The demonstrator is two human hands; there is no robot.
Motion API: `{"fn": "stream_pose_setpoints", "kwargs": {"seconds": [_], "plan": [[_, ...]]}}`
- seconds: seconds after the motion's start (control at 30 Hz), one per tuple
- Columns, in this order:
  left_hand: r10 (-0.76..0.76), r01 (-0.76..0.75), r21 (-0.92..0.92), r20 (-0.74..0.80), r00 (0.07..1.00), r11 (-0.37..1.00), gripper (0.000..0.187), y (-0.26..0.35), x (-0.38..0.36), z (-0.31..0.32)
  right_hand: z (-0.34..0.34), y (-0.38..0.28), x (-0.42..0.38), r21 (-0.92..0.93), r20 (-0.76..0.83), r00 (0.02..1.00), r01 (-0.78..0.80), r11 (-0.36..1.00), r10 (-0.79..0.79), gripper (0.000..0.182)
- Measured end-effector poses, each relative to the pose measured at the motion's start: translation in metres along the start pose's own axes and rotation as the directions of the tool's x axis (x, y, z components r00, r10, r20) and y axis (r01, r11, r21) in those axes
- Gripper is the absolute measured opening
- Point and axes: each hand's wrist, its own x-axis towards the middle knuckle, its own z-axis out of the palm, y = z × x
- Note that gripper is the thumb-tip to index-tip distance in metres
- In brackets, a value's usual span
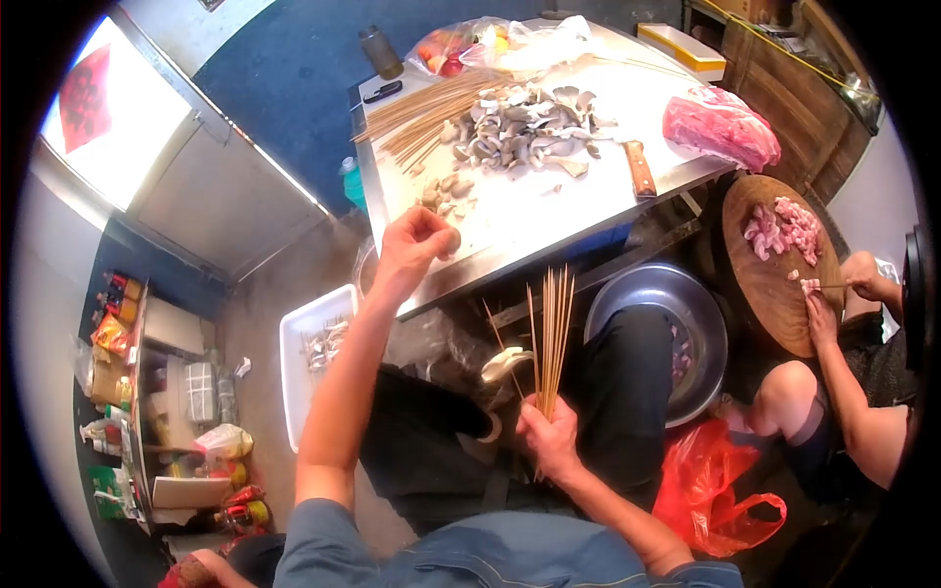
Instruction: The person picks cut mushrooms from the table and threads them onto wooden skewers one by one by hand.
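My right hand (551, 434) is wrapped round a bundle of bamboo skewers (556, 338), held upright above my lap. One skewer leans apart from the bundle, with a pale oyster mushroom piece (505, 365) threaded on it. At the table's near edge, my left hand (414, 250) pinches a small grey-brown oyster mushroom piece (450, 241), partly hidden by the fingers. Just beyond it lie a few loose mushroom pieces (449, 194). A larger heap of oyster mushrooms (520, 127) covers the middle of the table, beside many loose skewers (423, 110).
A knife (639, 170) and raw meat (720, 127) lie on the table (588, 201). A white tray (292, 372) holds filled skewers. On the right, another person cuts meat on a round chopping board (769, 284), near a metal basin (711, 338) and red bag (706, 490).
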Motion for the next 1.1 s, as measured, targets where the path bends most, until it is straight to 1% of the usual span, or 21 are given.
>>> {"fn": "stream_pose_setpoints", "kwargs": {"seconds": [0.03, 0.1, 0.13, 0.17, 0.23, 0.27, 0.37, 0.43, 0.5, 0.53, 0.6, 0.63, 0.7, 0.73, 0.8, 0.83, 0.9, 0.93, 1.0, 1.03, 1.1], "plan": [[0.000, 0.000, 0.000, -0.002, 1.000, 1.000, 0.011, 0.002, -0.007, 0.004, 0.001, 0.000, 0.000, -0.004, 0.003, 1.000, 0.005, 1.000, -0.005, 0.012], [-0.081, 0.062, -0.193, -0.091, 0.993, 0.979, 0.016, 0.007, -0.020, 0.011, 0.003, -0.003, -0.001, -0.004, 0.008, 1.000, 0.007, 1.000, -0.007, 0.012], [-0.101, 0.086, -0.240, -0.051, 0.994, 0.967, 0.021, 0.008, -0.026, 0.013, 0.003, -0.003, -0.002, -0.002, 0.012, 1.000, 0.009, 1.000, -0.009, 0.012], [-0.102, 0.086, -0.241, -0.052, 0.993, 0.967, 0.021, 0.010, -0.032, 0.015, 0.003, -0.002, -0.002, -0.003, 0.012, 1.000, 0.008, 1.000, -0.008, 0.012], [-0.288, 0.250, -0.435, -0.022, 0.958, 0.865, 0.020, 0.017, -0.045, 0.024, 0.002, -0.001, -0.002, 0.003, 0.018, 1.000, 0.014, 1.000, -0.014, 0.015], [-0.304, 0.295, -0.477, 0.060, 0.951, 0.828, 0.021, 0.012, -0.050, 0.022, 0.002, -0.002, -0.003, 0.002, 0.017, 1.000, 0.014, 1.000, -0.014, 0.015], [-0.350, 0.340, -0.516, 0.082, 0.933, 0.786, 0.020, 0.017, -0.067, 0.031, 0.002, -0.005, -0.004, 0.003, 0.018, 1.000, 0.018, 1.000, -0.018, 0.014], [-0.367, 0.348, -0.521, 0.072, 0.928, 0.780, 0.019, 0.014, -0.073, 0.032, 0.001, -0.003, -0.004, -0.022, 0.013, 1.000, 0.022, 1.000, -0.021, 0.014], [-0.301, 0.241, -0.496, -0.042, 0.953, 0.834, 0.020, 0.003, -0.078, 0.032, 0.001, -0.001, -0.005, -0.026, 0.014, 1.000, 0.021, 0.999, -0.021, 0.013], [-0.302, 0.241, -0.497, -0.045, 0.952, 0.834, 0.020, 0.001, -0.079, 0.032, 0.002, 0.000, -0.004, -0.028, 0.014, 1.000, 0.024, 0.999, -0.024, 0.012], [-0.268, 0.194, -0.452, -0.104, 0.958, 0.871, 0.019, -0.001, -0.081, 0.031, 0.002, 0.001, -0.004, -0.027, 0.027, 0.999, 0.024, 0.999, -0.024, 0.012], [-0.269, 0.195, -0.451, -0.106, 0.957, 0.871, 0.019, -0.001, -0.081, 0.030, 0.002, 0.001, -0.004, -0.024, 0.036, 0.999, 0.027, 0.999, -0.026, 0.012], [-0.338, 0.260, -0.496, -0.071, 0.939, 0.828, 0.020, 0.001, -0.081, 0.029, 0.003, 0.001, -0.004, -0.030, 0.038, 0.999, 0.027, 0.999, -0.026, 0.013], [-0.339, 0.262, -0.497, -0.069, 0.938, 0.827, 0.020, 0.003, -0.081, 0.030, 0.003, 0.001, -0.004, -0.038, 0.038, 0.999, 0.027, 0.999, -0.026, 0.013], [-0.355, 0.302, -0.563, 0.016, 0.935, 0.770, 0.021, 0.008, -0.084, 0.033, 0.003, 0.001, -0.004, -0.039, 0.038, 0.999, 0.025, 0.999, -0.023, 0.013], [-0.356, 0.303, -0.562, 0.016, 0.934, 0.770, 0.021, 0.008, -0.085, 0.034, 0.002, 0.001, -0.004, -0.041, 0.040, 0.999, 0.023, 0.999, -0.021, 0.013], [-0.296, 0.264, -0.443, -0.004, 0.955, 0.857, 0.022, 0.005, -0.086, 0.034, 0.002, 0.000, -0.004, -0.039, 0.039, 0.999, 0.013, 0.999, -0.011, 0.014], [-0.298, 0.265, -0.444, -0.004, 0.955, 0.856, 0.022, 0.003, -0.087, 0.035, 0.002, 0.000, -0.004, -0.037, 0.039, 0.999, 0.004, 0.999, -0.002, 0.014], [-0.228, 0.198, -0.309, -0.064, 0.972, 0.930, 0.022, 0.002, -0.087, 0.036, 0.003, 0.002, -0.004, -0.035, 0.039, 0.999, 0.006, 0.999, -0.005, 0.014], [-0.229, 0.199, -0.310, -0.064, 0.971, 0.930, 0.022, 0.002, -0.086, 0.037, 0.004, 0.002, -0.003, -0.032, 0.041, 0.999, 0.010, 0.999, -0.009, 0.014], [-0.195, 0.147, -0.318, -0.127, 0.972, 0.937, 0.021, 0.002, -0.085, 0.038, 0.004, 0.003, -0.003, -0.042, 0.040, 0.999, 0.011, 0.999, -0.009, 0.014]]}}
